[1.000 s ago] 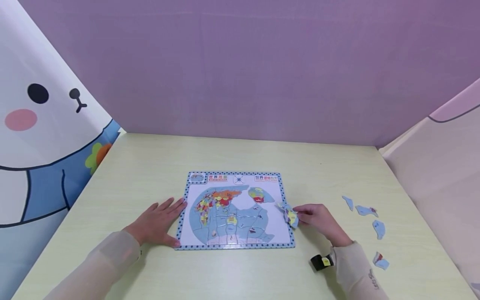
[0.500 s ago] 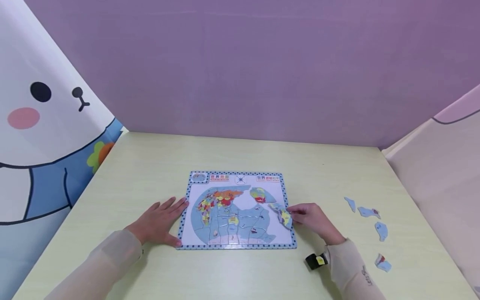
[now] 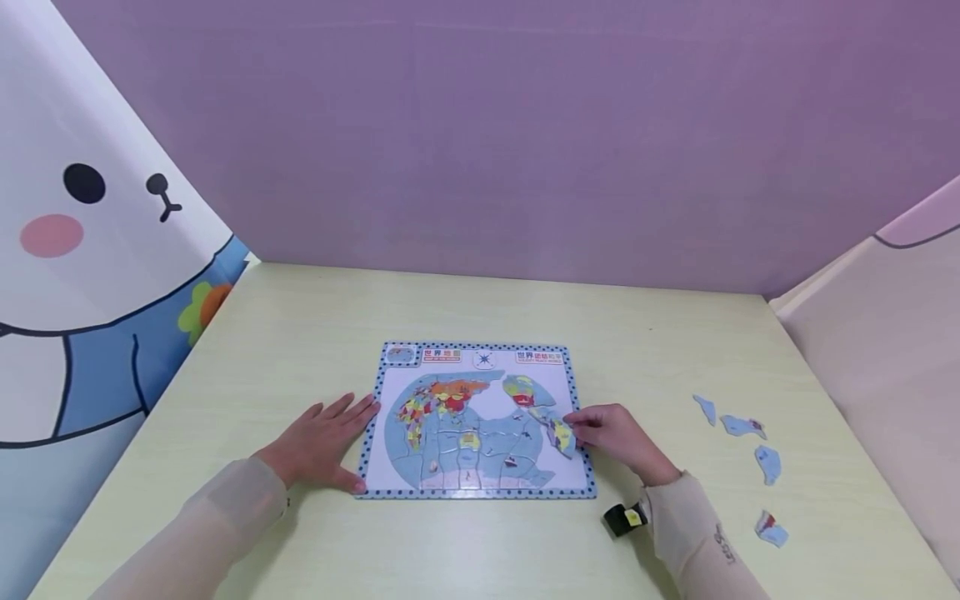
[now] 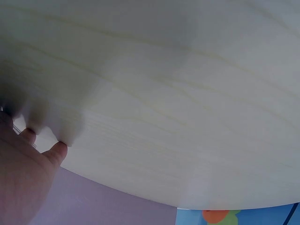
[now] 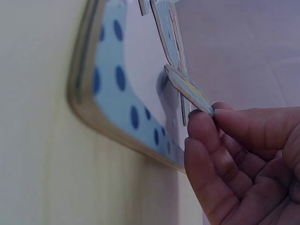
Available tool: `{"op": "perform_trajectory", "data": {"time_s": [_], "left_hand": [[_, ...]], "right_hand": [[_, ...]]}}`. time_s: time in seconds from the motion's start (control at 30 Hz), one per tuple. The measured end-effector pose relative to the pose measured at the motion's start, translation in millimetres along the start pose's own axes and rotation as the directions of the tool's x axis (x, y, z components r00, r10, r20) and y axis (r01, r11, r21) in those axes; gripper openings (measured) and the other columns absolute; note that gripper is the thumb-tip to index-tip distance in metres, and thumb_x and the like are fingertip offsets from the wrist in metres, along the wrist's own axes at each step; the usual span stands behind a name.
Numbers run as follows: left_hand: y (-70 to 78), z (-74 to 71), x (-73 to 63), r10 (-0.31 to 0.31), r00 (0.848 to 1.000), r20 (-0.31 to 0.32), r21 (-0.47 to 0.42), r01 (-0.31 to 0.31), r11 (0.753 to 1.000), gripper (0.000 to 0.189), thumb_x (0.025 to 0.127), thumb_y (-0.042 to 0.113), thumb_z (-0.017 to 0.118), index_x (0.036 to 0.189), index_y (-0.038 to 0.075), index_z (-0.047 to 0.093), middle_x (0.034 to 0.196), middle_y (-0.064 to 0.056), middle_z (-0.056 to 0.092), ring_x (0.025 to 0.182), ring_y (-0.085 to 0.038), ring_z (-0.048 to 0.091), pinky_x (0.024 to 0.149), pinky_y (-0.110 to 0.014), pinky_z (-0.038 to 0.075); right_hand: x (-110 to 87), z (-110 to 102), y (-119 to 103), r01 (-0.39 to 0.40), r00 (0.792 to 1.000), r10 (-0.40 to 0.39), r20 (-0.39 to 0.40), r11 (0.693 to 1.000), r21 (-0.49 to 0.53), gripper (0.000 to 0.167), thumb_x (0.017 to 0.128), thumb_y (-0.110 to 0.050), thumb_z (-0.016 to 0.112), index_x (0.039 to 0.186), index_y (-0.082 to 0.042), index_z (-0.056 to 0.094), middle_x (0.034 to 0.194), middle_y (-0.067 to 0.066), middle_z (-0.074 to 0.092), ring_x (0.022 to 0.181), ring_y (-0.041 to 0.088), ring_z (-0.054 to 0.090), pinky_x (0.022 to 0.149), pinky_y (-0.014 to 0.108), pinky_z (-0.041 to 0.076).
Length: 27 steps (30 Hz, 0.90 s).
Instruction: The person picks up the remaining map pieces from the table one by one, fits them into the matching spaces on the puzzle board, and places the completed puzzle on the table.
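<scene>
A world map jigsaw board (image 3: 378, 467) with a dotted blue border lies on the table, much of its oval filled with pieces. My left hand (image 3: 318, 446) rests with spread fingers at the board's left edge; in the left wrist view its fingertips (image 4: 58, 149) touch down there. Between thumb and finger, my right hand (image 3: 618, 437) pinches a blue and yellow puzzle piece (image 3: 561, 437) at the right side of the oval. The right wrist view has that piece tilted, its held end raised above the board. White backing shows at the oval's upper middle and lower right.
Several loose puzzle pieces lie to the right on the pale table (image 3: 480, 550), among them a narrow blue piece (image 3: 705, 408) and a blue and red one (image 3: 771, 529). A black wrist device (image 3: 625, 520) sits at my right cuff. Purple cloth (image 3: 480, 142) hangs behind the table.
My right hand has moved left, bringing the pinched piece from the board's right border in against the right side of the oval. The left hand stays at the left edge.
</scene>
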<state>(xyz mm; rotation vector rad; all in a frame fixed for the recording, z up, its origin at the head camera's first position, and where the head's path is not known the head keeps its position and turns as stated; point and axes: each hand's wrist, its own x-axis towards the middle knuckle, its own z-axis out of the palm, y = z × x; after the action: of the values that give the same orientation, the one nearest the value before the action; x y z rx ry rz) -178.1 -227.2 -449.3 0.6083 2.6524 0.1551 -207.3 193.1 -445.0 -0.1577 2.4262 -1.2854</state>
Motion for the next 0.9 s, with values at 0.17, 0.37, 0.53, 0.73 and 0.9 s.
{"op": "perform_trajectory", "data": {"time_s": [0.17, 0.37, 0.53, 0.73, 0.9], "left_hand": [[0.2, 0.7, -0.8, 0.005, 1.000, -0.008, 0.000, -0.005, 1.000, 0.109, 0.068, 0.064, 0.073, 0.149, 0.005, 0.030, 0.155, -0.015, 0.027, 0.141, -0.042, 0.019, 0.106, -0.065, 0.020], [-0.1, 1.3, -0.5, -0.001, 1.000, -0.010, 0.005, 0.001, 1.000, 0.109, 0.068, 0.063, 0.073, 0.149, 0.005, 0.030, 0.155, -0.014, 0.027, 0.141, -0.041, 0.019, 0.107, -0.065, 0.020], [-0.6, 1.7, -1.2, 0.032, 0.999, -0.036, 0.020, -0.031, 0.999, 0.108, 0.069, 0.065, 0.072, 0.148, 0.002, 0.032, 0.154, -0.016, 0.029, 0.140, -0.042, 0.021, 0.106, -0.065, 0.023], [-0.9, 1.6, -2.4, 0.052, 0.997, -0.061, 0.035, -0.050, 0.998, 0.108, 0.069, 0.064, 0.072, 0.147, 0.001, 0.033, 0.153, -0.018, 0.031, 0.139, -0.043, 0.024, 0.104, -0.065, 0.026], [-0.3, 1.1, -2.7, 0.035, 0.998, -0.052, 0.035, -0.033, 0.999, 0.108, 0.069, 0.064, 0.073, 0.147, 0.002, 0.033, 0.153, -0.017, 0.030, 0.139, -0.043, 0.023, 0.105, -0.065, 0.025]], "right_hand": [[1.7, 1.4, -0.9, -0.009, 1.000, 0.009, 0.004, 1.000, -0.006, 0.022, 0.091, 0.004, 0.059, 0.110, 0.008, 0.067, 0.100, 0.015, 0.069, 0.079, 0.018, 0.063, 0.073, 0.032, 0.055], [5.1, 3.1, -0.7, -0.004, 1.000, 0.004, 0.005, 1.000, -0.013, 0.021, 0.091, 0.005, 0.057, 0.110, 0.009, 0.067, 0.098, 0.014, 0.069, 0.077, 0.017, 0.062, 0.072, 0.030, 0.054], [5.7, 5.4, -2.9, -0.023, 1.000, 0.023, 0.001, 1.000, -0.018, 0.021, 0.091, 0.005, 0.056, 0.109, 0.010, 0.066, 0.096, 0.013, 0.069, 0.076, 0.016, 0.061, 0.071, 0.030, 0.054], [5.9, 7.1, -6.0, -0.047, 0.999, 0.047, -0.001, 0.999, -0.026, 0.021, 0.092, 0.003, 0.057, 0.108, 0.009, 0.068, 0.094, 0.011, 0.069, 0.075, 0.017, 0.060, 0.072, 0.031, 0.054], [7.7, 8.2, -5.9, -0.055, 0.998, 0.055, -0.003, 0.998, -0.039, 0.019, 0.092, 0.001, 0.058, 0.107, 0.007, 0.069, 0.094, 0.010, 0.069, 0.074, 0.017, 0.059, 0.071, 0.030, 0.053]]}}
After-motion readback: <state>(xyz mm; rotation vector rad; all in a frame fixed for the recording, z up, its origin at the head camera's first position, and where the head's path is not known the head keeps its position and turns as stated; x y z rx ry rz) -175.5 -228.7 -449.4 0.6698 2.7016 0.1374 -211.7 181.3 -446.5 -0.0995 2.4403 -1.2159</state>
